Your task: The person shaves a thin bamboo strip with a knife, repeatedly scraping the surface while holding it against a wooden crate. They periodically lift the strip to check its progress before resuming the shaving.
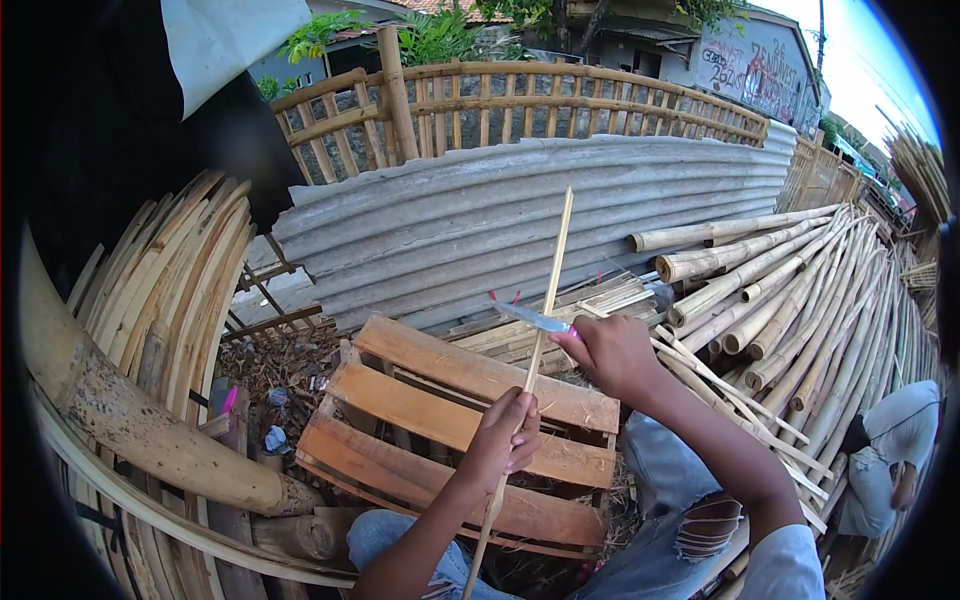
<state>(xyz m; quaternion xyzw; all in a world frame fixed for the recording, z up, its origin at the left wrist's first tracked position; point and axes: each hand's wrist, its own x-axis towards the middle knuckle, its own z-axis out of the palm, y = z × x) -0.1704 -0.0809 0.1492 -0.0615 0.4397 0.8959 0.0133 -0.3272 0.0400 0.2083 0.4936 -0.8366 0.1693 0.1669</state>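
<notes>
Clasping a bamboo strip (555, 265) in the left grip (505, 432); holding a knife (527, 316) across the strip's upper part in the right grip (622, 357).

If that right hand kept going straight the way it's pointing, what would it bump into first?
Probably the bamboo strip gripped by the left hand. The knife in the right hand crosses it in the picture, though depth, and whether they touch, is unclear.
</notes>
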